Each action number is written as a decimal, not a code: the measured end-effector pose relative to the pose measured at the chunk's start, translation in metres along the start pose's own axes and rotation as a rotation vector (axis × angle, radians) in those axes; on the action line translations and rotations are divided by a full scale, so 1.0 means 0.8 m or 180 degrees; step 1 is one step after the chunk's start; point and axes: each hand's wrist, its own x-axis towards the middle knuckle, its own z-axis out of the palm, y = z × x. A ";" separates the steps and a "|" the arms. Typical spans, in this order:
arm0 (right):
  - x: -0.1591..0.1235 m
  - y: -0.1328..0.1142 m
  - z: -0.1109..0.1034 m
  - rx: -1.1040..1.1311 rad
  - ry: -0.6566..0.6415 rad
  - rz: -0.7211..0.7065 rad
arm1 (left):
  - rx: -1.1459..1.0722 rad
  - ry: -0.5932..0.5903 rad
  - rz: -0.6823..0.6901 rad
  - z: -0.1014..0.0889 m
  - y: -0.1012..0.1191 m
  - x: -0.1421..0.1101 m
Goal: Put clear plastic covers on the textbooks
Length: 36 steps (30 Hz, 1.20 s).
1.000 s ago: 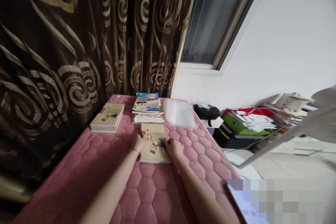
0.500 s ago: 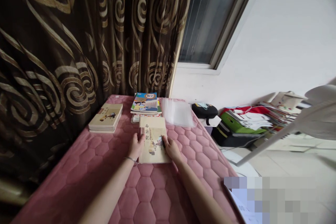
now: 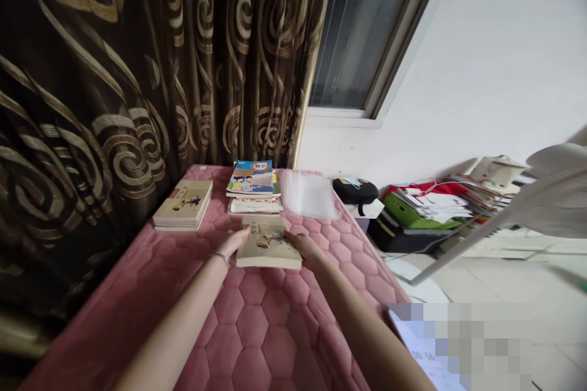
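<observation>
A cream-covered book (image 3: 268, 247) with a small painted scene is held between my two hands over the pink quilted mattress (image 3: 257, 324). On its left edge, my left hand (image 3: 233, 242) grips with the thumb on top. My right hand (image 3: 303, 247) grips the right edge the same way. The book's near edge faces me, and its cover is seen at a low slant. Left of it lies a stack of similar cream books (image 3: 184, 204). Just behind is a pile of colourful textbooks (image 3: 251, 180), with clear plastic sleeves (image 3: 309, 194) beside it.
A patterned brown curtain (image 3: 151, 73) hangs along the left and back. Past the mattress's right edge are a black case (image 3: 355, 190), a green bin with papers (image 3: 424, 211) and a white fan (image 3: 486, 223). A lit screen (image 3: 419, 348) shows at lower right.
The book has tipped from facing me more fully to lying flatter, its top edge dropping toward the mattress. Both hands have kept hold of its sides.
</observation>
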 end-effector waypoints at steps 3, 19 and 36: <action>-0.006 -0.007 -0.005 -0.0048 0.0130 -0.0179 | -0.0239 -0.0186 0.0254 0.002 0.012 -0.014; -0.027 0.005 -0.021 -0.0032 0.0077 -0.1650 | -0.0021 -0.0618 0.1530 -0.015 -0.010 -0.029; -0.040 -0.017 -0.033 -0.0793 0.0335 -0.2358 | 0.0914 -0.0354 0.2570 -0.031 0.004 -0.049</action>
